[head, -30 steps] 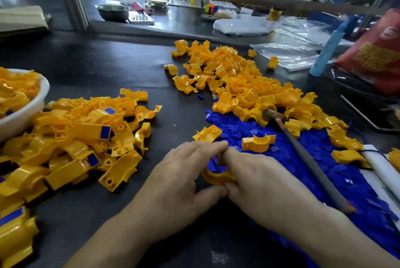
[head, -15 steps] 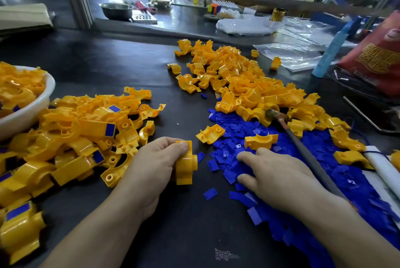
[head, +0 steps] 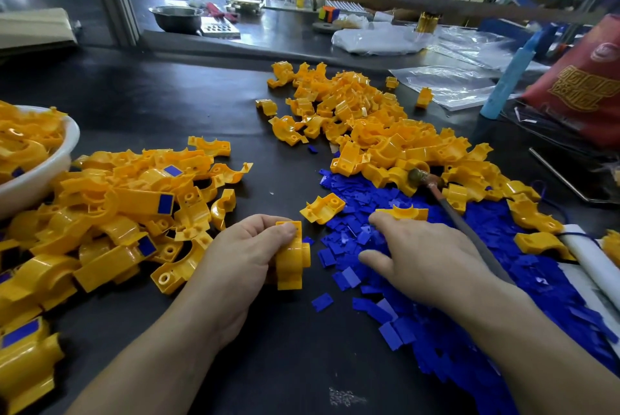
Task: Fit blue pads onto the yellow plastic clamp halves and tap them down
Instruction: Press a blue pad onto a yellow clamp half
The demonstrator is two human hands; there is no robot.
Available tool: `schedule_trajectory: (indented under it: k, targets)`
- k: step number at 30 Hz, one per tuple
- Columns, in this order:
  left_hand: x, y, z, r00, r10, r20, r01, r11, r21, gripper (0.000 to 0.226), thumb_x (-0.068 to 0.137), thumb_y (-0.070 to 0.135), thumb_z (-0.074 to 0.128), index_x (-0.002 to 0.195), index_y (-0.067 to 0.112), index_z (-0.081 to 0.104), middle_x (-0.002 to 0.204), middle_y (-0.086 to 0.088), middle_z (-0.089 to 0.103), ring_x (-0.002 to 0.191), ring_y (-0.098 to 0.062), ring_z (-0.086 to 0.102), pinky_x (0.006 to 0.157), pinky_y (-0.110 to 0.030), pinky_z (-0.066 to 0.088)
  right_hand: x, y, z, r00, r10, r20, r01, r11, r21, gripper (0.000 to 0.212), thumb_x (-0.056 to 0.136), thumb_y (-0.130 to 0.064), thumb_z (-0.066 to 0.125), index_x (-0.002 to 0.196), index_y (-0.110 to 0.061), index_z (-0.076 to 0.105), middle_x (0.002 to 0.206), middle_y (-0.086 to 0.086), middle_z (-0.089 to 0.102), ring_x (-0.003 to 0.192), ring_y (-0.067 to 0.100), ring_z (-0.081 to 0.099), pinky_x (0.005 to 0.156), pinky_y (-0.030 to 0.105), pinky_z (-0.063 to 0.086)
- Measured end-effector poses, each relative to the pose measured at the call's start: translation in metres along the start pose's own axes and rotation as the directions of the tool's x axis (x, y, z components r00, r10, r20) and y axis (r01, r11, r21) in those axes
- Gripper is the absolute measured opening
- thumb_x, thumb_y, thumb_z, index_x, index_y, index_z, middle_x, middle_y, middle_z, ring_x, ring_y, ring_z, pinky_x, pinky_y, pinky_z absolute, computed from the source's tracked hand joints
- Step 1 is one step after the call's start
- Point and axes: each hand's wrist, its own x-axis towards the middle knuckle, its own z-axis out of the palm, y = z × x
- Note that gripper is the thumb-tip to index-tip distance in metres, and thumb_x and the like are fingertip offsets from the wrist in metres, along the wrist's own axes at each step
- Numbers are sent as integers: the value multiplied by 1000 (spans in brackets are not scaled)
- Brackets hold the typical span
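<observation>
Dark tabletop (head: 141, 106) seen from above, with the working stock ordered by bulk. Across the upper centre and right lies the heap of bare yellow clamp halves (head: 375, 132); below it, spreading to the lower right, the bed of loose blue pads (head: 503, 280); at centre left, the pile of fitted halves (head: 134, 210), several showing a blue rectangle on the back, with a white bowl (head: 50, 166) of further pieces at the left edge. A long-handled tapping tool (head: 463, 226) lies diagonally on the blue bed, its head against the bare heap, untouched. Compared with a second ago, when both hands met over one piece at the edge of the pads, the hands have separated. The left hand (head: 241, 260), low centre, now carries a single clamp half (head: 291, 257) clear of the tabletop, its fingers (head: 268, 230) wrapped around the piece, the thumb pressed on its upper flange; no pad is visible on the faces shown. The right hand (head: 429, 257) has travelled rightward and rests palm-down on the blue pads, fingers loosely spread and flat; whether a pad is already pinched beneath them cannot be told. The change suggests the start of a new cycle: a fresh half is presented and a pad is being selected. Seating the pad and tapping it down remain undone for this piece.
</observation>
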Motion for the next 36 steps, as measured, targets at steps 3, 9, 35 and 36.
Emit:
schedule_trajectory:
  k: [3,9,35,36]
  targets:
    - [1,0,0,1000,0,7,0,1000,5,11,92,32,65,91,25,74,96,-9,72,98,-32,67,92,-57,54,5,-8,2,998,-45,34,47,997,-65,42,91,-58,43,126,-35,42,104,-4,64,92,21,62,59,33,47]
    - [1,-3,0,999,12,34,-13,1000,20,10,91,33,66,87,32,76,93,-4,73,97,-27,67,90,-53,55,0,-2,3,989,-63,-135,66,998,15,17,97,-38,42,101,-28,55,80,-6,60,72,16,59,60,35,54]
    - [-9,-4,1,956,160,248,-151,987,-55,41,67,42,76,107,30,75,102,-3,77,93,-23,74,76,-43,62,-22,-43,11,774,-89,-626,471,743,476,2,90,-18,65,88,-18,66,79,-7,61,75,8,58,63,24,48]
    - [-10,-4,1,957,160,240,-153,987,-47,39,68,42,75,105,30,75,101,-3,77,91,-23,74,76,-43,62,-23,-44,11,774,-97,-626,477,739,476,3,90,-18,64,90,-17,67,82,-6,63,77,8,59,65,25,49]
